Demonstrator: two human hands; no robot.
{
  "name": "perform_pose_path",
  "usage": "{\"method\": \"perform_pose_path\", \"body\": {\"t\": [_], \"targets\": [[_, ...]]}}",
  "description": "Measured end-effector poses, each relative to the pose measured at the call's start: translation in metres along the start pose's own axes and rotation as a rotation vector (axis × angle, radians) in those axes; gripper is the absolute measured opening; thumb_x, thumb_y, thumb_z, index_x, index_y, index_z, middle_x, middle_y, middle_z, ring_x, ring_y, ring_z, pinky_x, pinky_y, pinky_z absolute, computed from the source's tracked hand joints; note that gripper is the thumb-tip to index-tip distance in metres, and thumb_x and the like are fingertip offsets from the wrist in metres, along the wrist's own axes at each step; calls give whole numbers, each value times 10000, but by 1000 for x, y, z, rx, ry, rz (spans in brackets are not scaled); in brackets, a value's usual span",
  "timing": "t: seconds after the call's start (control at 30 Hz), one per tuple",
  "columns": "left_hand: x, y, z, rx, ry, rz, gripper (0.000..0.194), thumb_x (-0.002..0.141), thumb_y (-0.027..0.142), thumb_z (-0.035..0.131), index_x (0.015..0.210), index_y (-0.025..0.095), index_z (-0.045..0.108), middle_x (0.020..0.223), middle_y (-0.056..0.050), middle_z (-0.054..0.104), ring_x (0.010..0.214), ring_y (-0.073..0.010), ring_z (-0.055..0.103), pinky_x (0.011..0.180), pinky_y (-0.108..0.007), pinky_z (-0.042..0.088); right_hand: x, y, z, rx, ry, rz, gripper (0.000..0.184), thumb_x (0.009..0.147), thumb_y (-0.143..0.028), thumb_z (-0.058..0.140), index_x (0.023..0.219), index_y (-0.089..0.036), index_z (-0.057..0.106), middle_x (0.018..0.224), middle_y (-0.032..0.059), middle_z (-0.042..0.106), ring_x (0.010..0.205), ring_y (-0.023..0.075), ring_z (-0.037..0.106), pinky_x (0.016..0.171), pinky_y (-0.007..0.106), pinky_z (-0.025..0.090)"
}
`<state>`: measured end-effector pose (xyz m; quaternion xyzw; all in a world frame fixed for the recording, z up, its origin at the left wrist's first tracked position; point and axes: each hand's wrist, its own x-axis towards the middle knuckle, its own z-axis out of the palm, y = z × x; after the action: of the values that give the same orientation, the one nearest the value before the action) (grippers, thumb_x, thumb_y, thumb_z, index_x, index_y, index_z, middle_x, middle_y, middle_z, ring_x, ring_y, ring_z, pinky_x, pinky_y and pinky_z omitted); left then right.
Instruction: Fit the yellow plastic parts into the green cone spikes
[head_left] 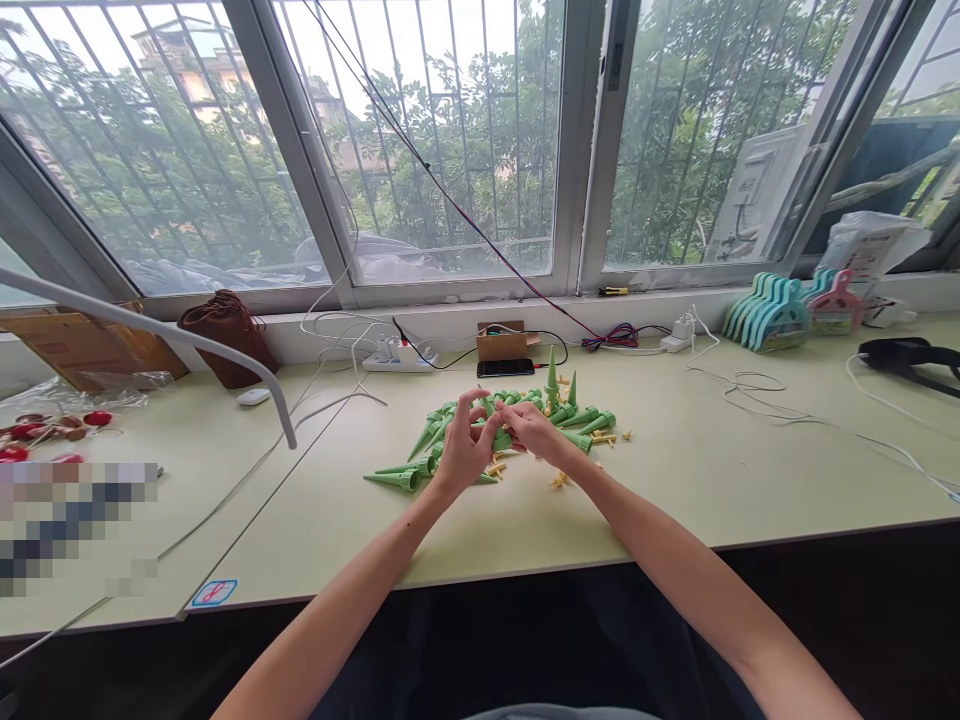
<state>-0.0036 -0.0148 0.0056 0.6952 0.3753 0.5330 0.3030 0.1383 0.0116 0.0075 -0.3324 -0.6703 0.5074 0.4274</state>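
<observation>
My left hand (466,440) is closed round a green plastic cone-shaped spike (502,440), held over the table. Against it is my right hand (532,425), its fingers pinched together at the spike; what they grip is too small and covered to make out. Beneath and around both hands lie several more green spikes (600,421), most on their sides. Two stand point up behind my right hand, the taller spike (552,378) among them. Small yellow plastic fittings (604,438) are scattered to the right, with more yellow fittings (559,481) nearer the front edge.
Behind the pile, a phone (505,368) lies by a small cardboard box (502,345). A power strip (401,355) and cables line the window side. Turquoise hangers (769,310) stand at right. A grey curved arm (187,345) reaches in from the left, near a brown pouch (229,340).
</observation>
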Motion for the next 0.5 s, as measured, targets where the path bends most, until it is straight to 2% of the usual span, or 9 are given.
{"method": "perform_pose_path", "body": {"t": [0.3,0.5], "targets": [[3,-4,-1,44,-3,16,340,875,398,529,1178,272,439,683,66,444,356,-15,348,357,-136,272,7,15,-2,0,26,-63,532,843,-654,454,574,-211,336,472,-66,231,372,79,278,365,244,235],[7,-13,-2,26,8,-61,261,878,443,497,1017,231,558,732,30,504,397,-26,407,354,-144,322,8,18,-2,-71,40,-150,529,890,-631,378,575,-211,314,469,-57,269,379,83,304,382,246,230]]}}
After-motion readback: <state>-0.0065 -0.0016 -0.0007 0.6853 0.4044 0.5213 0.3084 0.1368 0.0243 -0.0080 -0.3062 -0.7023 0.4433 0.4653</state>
